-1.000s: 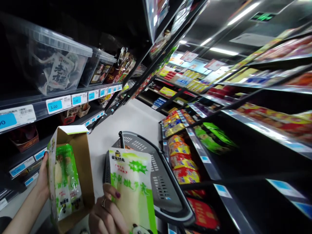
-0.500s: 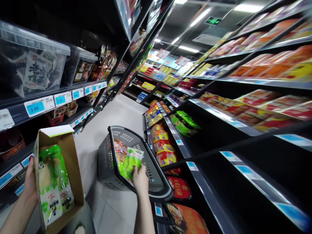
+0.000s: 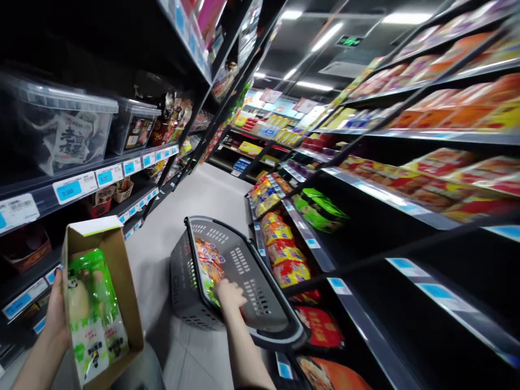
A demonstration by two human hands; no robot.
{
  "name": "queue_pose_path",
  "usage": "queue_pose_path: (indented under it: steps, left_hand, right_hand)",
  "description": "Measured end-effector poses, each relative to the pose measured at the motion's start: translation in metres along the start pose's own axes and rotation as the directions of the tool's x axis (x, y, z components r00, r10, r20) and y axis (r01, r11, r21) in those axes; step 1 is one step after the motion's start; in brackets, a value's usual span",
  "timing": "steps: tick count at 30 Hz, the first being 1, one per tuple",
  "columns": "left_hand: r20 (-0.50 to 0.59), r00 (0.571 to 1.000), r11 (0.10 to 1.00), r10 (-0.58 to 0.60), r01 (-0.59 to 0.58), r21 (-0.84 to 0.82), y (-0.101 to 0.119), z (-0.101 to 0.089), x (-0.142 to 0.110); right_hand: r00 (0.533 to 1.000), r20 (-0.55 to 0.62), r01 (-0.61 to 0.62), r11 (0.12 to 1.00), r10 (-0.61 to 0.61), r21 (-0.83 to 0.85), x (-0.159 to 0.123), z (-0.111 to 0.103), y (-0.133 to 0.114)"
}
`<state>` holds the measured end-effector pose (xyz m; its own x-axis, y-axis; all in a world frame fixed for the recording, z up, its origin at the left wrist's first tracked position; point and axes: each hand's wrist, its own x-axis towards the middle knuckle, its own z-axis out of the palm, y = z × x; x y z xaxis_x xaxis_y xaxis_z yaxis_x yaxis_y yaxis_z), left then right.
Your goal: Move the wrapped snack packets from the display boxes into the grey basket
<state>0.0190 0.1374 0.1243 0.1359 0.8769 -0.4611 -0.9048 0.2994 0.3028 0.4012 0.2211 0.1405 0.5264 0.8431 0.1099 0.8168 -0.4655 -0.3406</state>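
My left hand (image 3: 57, 314) is closed round the side of an opened cardboard box (image 3: 132, 303). Inside the box stand green-and-white clear-windowed snack packets (image 3: 91, 314). Lower and to the right, my right hand (image 3: 231, 294) reaches into a grey plastic shopping basket (image 3: 182, 281), its fingers looking spread and slightly blurred. Just beside that hand, green packaging (image 3: 209, 287) lies against the basket's left side, partly covered by the hand. Orange-and-red snack packets (image 3: 209, 257) rest further up in the same basket.
Shelving with price tags (image 3: 73, 187) and clear plastic tubs (image 3: 69, 130) runs along the left. On the right, shelves hold bagged noodles (image 3: 284, 252) and a green multipack (image 3: 319, 208). Pale floor (image 3: 199, 187) lies between. Red packages (image 3: 320, 325) sit low beside the basket.
The green packet that my right hand held up over the basket is now down inside it, and the fingers have loosened. The left hand keeps the box; the view has shifted slightly.
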Motion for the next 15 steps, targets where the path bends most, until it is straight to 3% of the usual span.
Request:
queue_pose_path:
  steps: [2,4,6,7,8,9,10,12,15]
  left_hand:
    - [-0.080,0.996,0.998,-0.044,0.041,-0.042,-0.003,0.015,-0.005]
    - [-0.067,0.995,0.995,-0.078,0.074,-0.064,-0.006,0.023,-0.005]
    - [-0.026,0.995,0.993,-0.098,0.097,-0.061,-0.009,0.025,-0.002]
    - [-0.005,0.995,0.993,-0.097,0.096,-0.065,-0.010,0.023,0.000]
    - [0.016,0.995,0.993,-0.094,0.094,-0.074,-0.012,0.022,0.002]
    - [0.033,0.996,0.992,-0.084,0.087,-0.089,-0.013,0.020,0.004]
    - [0.040,0.997,0.991,-0.069,0.073,-0.109,-0.015,0.018,0.005]
    - [0.023,0.999,0.989,-0.038,0.041,-0.145,-0.019,0.015,0.007]
    - [-0.022,0.999,0.987,-0.034,0.031,-0.157,-0.024,0.012,0.009]
  right_hand:
    - [0.998,0.046,0.045,0.998,-0.046,0.035,-0.007,-0.006,-0.013]
    - [0.978,0.091,0.177,0.976,-0.190,0.128,-0.032,-0.016,-0.033]
    - [0.900,0.097,0.387,0.881,-0.426,0.273,-0.073,-0.030,-0.058]
    - [0.779,0.023,0.567,0.721,-0.626,0.397,-0.098,-0.038,-0.073]
    - [0.600,0.024,0.695,0.536,-0.799,0.478,-0.122,-0.046,-0.089]
    - [0.434,0.031,0.759,0.385,-0.900,0.525,-0.144,-0.053,-0.107]
    - [0.303,0.034,0.800,0.274,-0.952,0.534,-0.162,-0.057,-0.125]
    - [0.150,0.086,0.879,0.172,-0.985,0.444,-0.183,-0.058,-0.161]
    - [0.017,0.250,0.914,0.116,-0.968,0.388,-0.177,-0.046,-0.199]
